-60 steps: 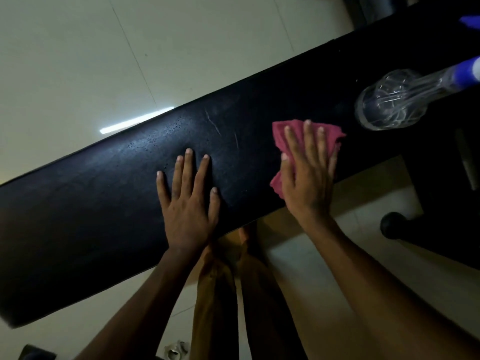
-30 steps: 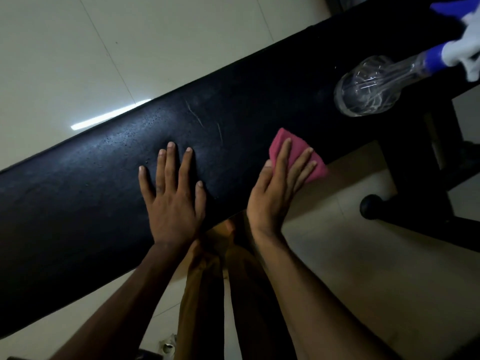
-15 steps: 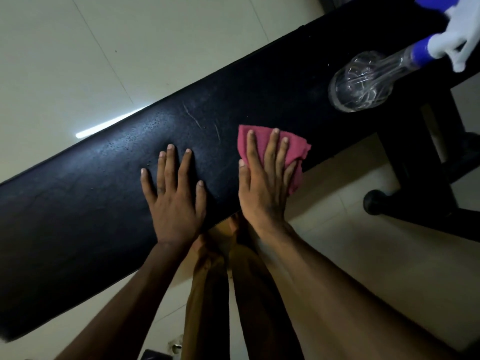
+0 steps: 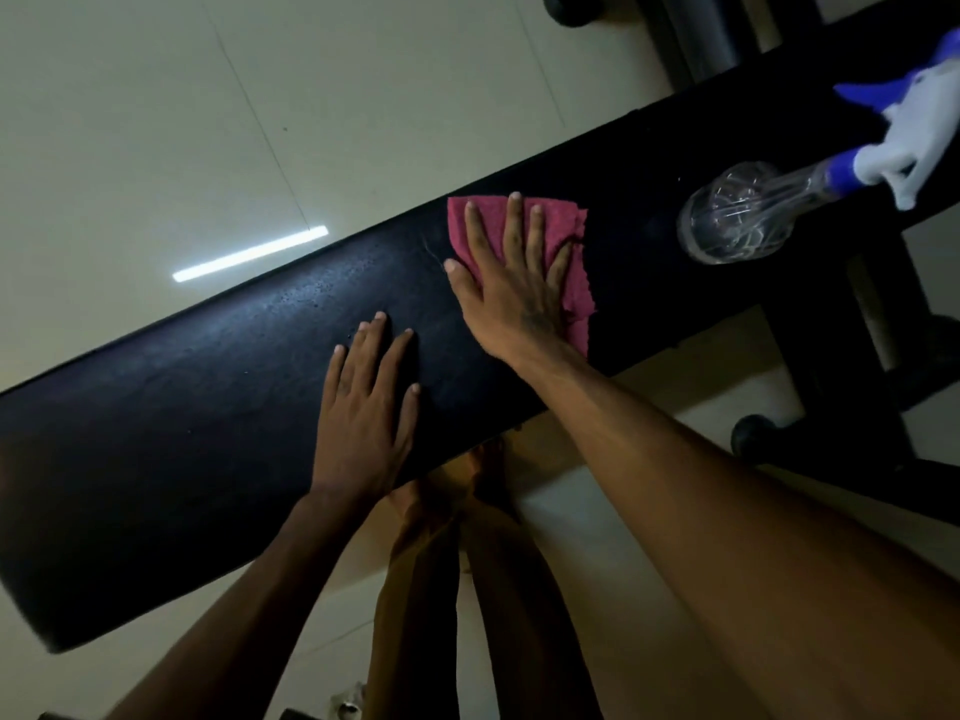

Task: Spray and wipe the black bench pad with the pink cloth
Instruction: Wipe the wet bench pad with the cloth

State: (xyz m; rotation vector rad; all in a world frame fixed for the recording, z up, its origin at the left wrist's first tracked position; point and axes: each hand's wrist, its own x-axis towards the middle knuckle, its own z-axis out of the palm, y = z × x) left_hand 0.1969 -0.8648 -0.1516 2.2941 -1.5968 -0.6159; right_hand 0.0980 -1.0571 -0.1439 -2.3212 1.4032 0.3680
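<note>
On the black bench pad [image 4: 208, 433], the right hand [image 4: 511, 288] presses the pink cloth [image 4: 569, 236] flat near the far edge, fingers straight and spread. Left hand [image 4: 366, 402] lies palm-down nearby, fingers extended. Clear spray bottle [image 4: 748, 215] lies at right.

Pale tiled floor [image 4: 130, 122], bright strip of reflected light [image 4: 250, 253] (dim room overall), black metal frame legs [image 4: 831, 356]

Dim, wide-angle-warped view; bright strip of glare [image 4: 250, 253] on floor [image 4: 130, 122].
</note>
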